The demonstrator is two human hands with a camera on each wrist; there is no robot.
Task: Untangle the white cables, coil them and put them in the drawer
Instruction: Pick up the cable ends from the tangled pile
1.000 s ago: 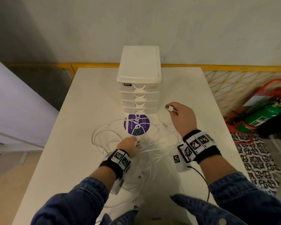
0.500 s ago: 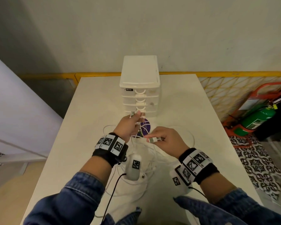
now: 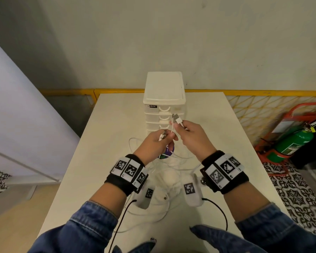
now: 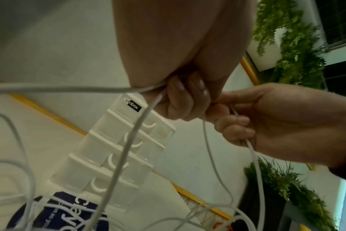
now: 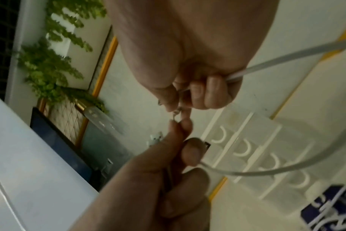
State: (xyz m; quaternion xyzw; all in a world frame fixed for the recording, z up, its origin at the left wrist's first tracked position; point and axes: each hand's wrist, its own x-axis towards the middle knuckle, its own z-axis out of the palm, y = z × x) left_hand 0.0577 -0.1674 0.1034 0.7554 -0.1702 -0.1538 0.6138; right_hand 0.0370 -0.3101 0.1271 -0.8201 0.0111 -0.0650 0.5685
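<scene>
Both hands are raised above the table in front of the white drawer unit (image 3: 164, 99). My left hand (image 3: 158, 141) pinches a white cable end with a metal plug (image 3: 163, 135). Close beside it, my right hand (image 3: 188, 133) grips another white cable end with a USB plug (image 3: 177, 119) pointing up. White cables (image 4: 126, 150) hang from both hands down to a tangled heap (image 3: 170, 179) on the table under my wrists. All drawers of the unit (image 4: 117, 150) look closed. In the right wrist view my fingers (image 5: 211, 92) curl round a cable (image 5: 277, 61).
A round purple sticker (image 3: 167, 152) lies on the white table (image 3: 102, 161) under the cables. A yellow railing (image 3: 263, 93) runs behind the table. A green fire extinguisher (image 3: 294, 143) on a red stand sits on the floor at the right.
Both hands have risen from the table and come together, each lifting a cable end. The right hand moved up to the drawer fronts; the camera tilted up.
</scene>
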